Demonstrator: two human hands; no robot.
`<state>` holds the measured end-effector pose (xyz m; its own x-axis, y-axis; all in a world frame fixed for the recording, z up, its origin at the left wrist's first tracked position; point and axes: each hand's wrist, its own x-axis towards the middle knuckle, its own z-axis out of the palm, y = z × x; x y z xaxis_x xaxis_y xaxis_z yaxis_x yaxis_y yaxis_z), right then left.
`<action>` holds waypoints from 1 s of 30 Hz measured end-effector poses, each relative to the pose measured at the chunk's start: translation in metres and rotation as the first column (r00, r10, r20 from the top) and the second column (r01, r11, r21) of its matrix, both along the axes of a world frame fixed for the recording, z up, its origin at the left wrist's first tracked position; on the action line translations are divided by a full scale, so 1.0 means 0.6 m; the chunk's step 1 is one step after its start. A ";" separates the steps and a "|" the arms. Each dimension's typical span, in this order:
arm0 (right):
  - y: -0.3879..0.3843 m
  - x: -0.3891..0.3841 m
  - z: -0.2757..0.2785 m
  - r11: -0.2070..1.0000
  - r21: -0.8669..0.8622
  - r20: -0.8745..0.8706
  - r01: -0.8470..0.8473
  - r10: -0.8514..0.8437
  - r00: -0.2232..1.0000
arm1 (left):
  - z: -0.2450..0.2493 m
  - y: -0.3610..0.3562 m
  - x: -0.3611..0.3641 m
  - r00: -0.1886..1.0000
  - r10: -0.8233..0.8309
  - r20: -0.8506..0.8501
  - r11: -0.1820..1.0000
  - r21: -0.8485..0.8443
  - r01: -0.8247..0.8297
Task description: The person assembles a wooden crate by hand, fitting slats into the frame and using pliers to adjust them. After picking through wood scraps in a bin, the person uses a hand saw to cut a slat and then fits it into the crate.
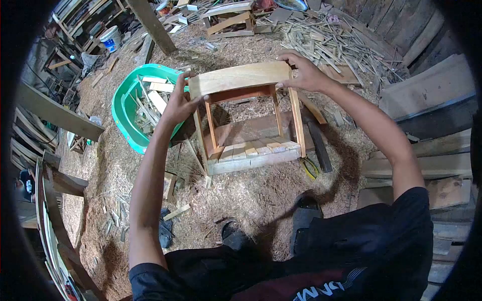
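A small wooden chair point(253, 161) with a slatted seat and a pale, slightly curved top board point(240, 79) stands in front of me. Around the left end of that board my left hand point(182, 102) is closed, thumb on the near face. My right hand point(303, 72) grips the right end, fingers over the top edge and thumb in front. Thin side posts run from the board down to the seat. The chair's lower legs are mostly hidden under the seat.
A green tub point(118, 111) of wood offcuts sits left of the chair. Yellow-handled pliers point(310, 168) and a dark bar point(320, 148) lie to its right. Scrap sticks point(321, 50) are piled behind, a post point(151, 26) rises at the back, and boards point(422, 165) line the right.
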<state>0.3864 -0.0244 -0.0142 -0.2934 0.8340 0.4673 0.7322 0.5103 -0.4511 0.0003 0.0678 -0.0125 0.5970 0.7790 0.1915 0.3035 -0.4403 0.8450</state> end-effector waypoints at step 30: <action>0.165 0.010 -0.021 0.910 -0.401 -0.484 -0.104 -0.114 0.867 | -0.037 0.133 0.052 0.976 0.208 -0.059 0.942 0.280 -0.184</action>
<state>0.3923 0.0746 -0.0266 -0.1138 0.9786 0.1714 0.3624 0.2015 -0.9100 0.0317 0.1476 -0.0346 0.4615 0.8079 0.3664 0.4735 -0.5736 0.6684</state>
